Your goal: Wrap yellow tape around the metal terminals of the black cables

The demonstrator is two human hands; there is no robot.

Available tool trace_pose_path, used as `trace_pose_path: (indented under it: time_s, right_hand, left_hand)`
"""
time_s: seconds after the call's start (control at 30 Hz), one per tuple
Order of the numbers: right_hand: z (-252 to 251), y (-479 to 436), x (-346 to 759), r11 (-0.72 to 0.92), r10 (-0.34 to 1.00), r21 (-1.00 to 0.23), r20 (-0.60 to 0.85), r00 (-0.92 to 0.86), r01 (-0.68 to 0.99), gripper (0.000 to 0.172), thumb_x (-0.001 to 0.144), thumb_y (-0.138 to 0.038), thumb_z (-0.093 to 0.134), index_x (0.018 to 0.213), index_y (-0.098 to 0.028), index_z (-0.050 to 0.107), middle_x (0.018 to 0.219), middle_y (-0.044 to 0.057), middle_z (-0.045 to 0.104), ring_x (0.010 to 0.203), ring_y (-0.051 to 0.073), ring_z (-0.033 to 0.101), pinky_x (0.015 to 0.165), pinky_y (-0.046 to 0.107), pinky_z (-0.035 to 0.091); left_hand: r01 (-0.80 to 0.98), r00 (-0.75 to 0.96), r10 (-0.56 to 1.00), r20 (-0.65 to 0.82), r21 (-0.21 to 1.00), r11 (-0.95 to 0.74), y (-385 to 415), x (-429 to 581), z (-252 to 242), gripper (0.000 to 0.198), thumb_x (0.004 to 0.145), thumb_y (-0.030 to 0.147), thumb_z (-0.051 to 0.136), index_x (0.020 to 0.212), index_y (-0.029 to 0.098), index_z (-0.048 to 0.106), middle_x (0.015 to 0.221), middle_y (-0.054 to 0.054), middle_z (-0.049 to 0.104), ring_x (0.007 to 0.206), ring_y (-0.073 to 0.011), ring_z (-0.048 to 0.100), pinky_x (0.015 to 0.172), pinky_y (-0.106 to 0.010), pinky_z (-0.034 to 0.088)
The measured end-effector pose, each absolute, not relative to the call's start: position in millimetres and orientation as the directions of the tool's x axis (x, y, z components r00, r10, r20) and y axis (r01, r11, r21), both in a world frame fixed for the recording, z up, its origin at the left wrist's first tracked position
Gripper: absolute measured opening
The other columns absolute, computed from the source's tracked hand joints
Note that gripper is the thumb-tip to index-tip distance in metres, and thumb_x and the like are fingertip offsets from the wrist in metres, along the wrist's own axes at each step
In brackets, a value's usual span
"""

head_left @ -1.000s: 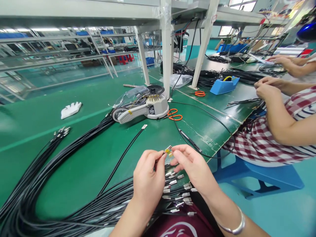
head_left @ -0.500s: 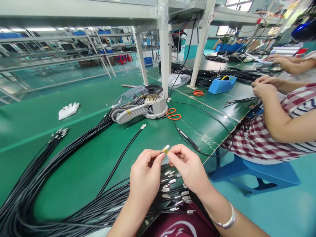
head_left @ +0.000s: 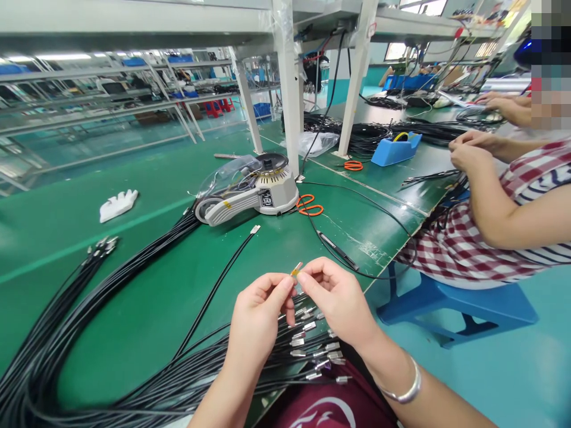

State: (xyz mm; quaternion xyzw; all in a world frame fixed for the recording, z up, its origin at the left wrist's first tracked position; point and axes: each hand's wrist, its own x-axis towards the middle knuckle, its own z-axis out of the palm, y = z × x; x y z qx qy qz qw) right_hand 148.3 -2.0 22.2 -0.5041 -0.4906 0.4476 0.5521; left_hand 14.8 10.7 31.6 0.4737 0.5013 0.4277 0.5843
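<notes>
A small metal cable connector (head_left: 298, 266) with a bit of yellow tape (head_left: 294, 273) round it is held up over the table edge. My left hand (head_left: 256, 312) is closed in a pinch on the cable just behind that connector. From the other side, my right hand (head_left: 341, 300) pinches at the yellow tape with thumb and forefinger. Below both hands lies a thick bundle of black cables (head_left: 196, 368), its metal-tipped ends (head_left: 307, 342) spread near my lap. A pair of cables (head_left: 218, 282) with a joined tip lies apart on the green table.
Ahead stand a grey tape machine (head_left: 279, 193), orange-handled scissors (head_left: 311, 206) and a black cutter knife (head_left: 336, 249). A white glove (head_left: 118, 206) lies left. Further right are a blue tape dispenser (head_left: 397, 151), a co-worker's hands (head_left: 473, 153) and a blue stool (head_left: 464, 303). White posts (head_left: 292, 107) rise behind.
The connector has turned between my fingers and now shows a narrower side. My left-hand fingers have shifted, with lower fingertips now showing. The view has moved slightly.
</notes>
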Motion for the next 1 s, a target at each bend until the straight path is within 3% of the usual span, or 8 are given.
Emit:
trace_pose_path:
  time_s: [0.27,0.77,1.0]
  right_hand:
    - [23.3,-2.3,147.6,0.066,0.994,-0.997,0.062,0.089,-0.042,0.013,0.083,-0.028,0.060,0.076,-0.018,0.060,0.073,0.003,0.067,0.068,0.016,0.065,0.068,0.028,0.052]
    - [25.9,-4.5,151.9,0.074,0.995,-0.997,0.073,0.060,-0.015,0.015,0.083,-0.030,0.060,0.075,-0.018,0.061,0.075,0.003,0.065,0.069,0.016,0.062,0.068,0.029,0.050]
    - [14.3,7.6,161.0,0.230,0.971,-0.971,0.234,-0.043,-0.071,0.008,0.080,-0.026,0.065,0.077,-0.020,0.061,0.080,0.001,0.059,0.077,0.015,0.060,0.073,0.028,0.049]
  left_hand:
    - [-0.158,0.161,0.970,-0.180,0.966,0.205,10.4,16.0,31.1,0.020,0.075,0.032,0.066,0.070,0.013,0.063,0.061,0.002,0.059,0.042,-0.0066,0.050,0.044,-0.021,0.041]
    - [-0.289,0.294,0.935,-0.197,0.915,0.283,10.5,15.1,30.1,0.019,0.078,0.029,0.063,0.068,0.013,0.062,0.056,0.002,0.056,0.043,-0.0074,0.048,0.043,-0.020,0.039]
    - [-0.304,0.551,0.790,-0.270,0.817,0.491,17.9,6.8,34.3,0.025,0.075,0.032,0.066,0.060,0.012,0.060,0.045,0.002,0.047,0.034,-0.0053,0.039,0.034,-0.017,0.027]
